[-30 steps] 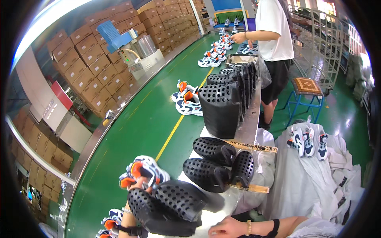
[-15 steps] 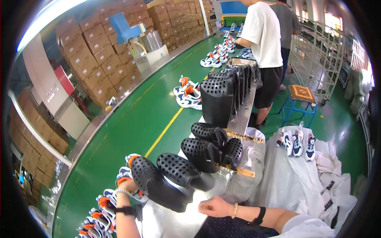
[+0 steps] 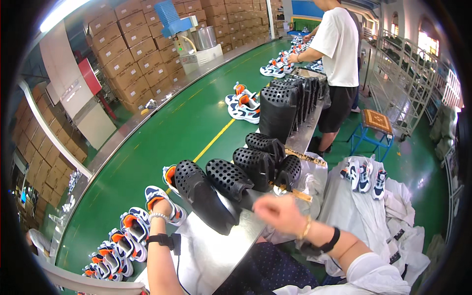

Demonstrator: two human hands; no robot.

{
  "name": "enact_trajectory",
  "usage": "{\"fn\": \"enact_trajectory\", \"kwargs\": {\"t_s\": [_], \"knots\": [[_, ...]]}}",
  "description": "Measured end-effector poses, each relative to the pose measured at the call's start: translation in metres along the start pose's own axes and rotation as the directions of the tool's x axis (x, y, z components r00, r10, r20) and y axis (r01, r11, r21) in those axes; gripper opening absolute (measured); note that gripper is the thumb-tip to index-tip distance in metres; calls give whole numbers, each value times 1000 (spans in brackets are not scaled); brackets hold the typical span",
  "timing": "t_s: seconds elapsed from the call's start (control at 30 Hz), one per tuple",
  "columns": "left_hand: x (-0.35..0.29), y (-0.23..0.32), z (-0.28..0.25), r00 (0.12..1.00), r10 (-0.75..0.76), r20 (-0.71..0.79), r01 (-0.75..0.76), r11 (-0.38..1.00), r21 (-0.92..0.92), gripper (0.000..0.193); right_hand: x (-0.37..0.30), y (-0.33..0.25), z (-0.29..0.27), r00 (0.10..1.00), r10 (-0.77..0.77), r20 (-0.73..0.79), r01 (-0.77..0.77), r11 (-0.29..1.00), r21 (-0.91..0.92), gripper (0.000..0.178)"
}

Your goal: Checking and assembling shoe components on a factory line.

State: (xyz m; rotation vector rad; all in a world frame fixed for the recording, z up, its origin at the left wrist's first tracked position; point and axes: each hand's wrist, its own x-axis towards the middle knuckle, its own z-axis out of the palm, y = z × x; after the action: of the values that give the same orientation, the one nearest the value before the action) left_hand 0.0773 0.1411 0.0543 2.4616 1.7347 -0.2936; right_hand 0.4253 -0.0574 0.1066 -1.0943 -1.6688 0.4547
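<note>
My left hand (image 3: 158, 209) is at the opening of a white and navy sneaker (image 3: 178, 215) with orange lining, gripping it; its fingertips are hidden. Beside it, a black shoe-shaped form with a perforated end (image 3: 191, 179) lies on a bright metal surface (image 3: 221, 248). A second perforated black form (image 3: 228, 178) rests just to its right. My right hand (image 3: 281, 214), smeared by motion, hovers by that second form's near end, next to a grey blurred patch. Whether its fingers hold anything does not show.
More perforated black forms (image 3: 253, 162) lie beyond, with tall black ones (image 3: 278, 110) standing in a row. Sneakers line the green table (image 3: 147, 157) at left and far ahead. A co-worker (image 3: 339, 49) stands ahead; a blue-legged stool (image 3: 376, 123) and cloth-covered pile (image 3: 344, 211) are at right.
My right hand has risen and moved right, toward the black forms. My left hand has stayed by the sneakers, with a sneaker now showing more clearly around it. The whole view has shifted slightly.
</note>
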Motion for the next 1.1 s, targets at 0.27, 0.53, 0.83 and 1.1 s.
{"fn": "enact_trajectory", "kwargs": {"t_s": [0.27,0.53,0.83,1.1], "knots": [[-4,-10,4,997,25,68,-31,996,86,20,89,53,-39,968,-198,-154,10,644,-765,39],[-19,3,0,989,-115,-90,120,992,50,19,98,52,-37,943,321,95,-92,521,-849,50],[-48,-9,31,660,-323,-679,-67,874,-481,44,117,-15,-41,998,29,-61,-67,581,-811,48],[-95,9,67,349,-626,-697,-264,649,-714,60,120,-141,130,920,-43,390,320,657,-682,39]]}}
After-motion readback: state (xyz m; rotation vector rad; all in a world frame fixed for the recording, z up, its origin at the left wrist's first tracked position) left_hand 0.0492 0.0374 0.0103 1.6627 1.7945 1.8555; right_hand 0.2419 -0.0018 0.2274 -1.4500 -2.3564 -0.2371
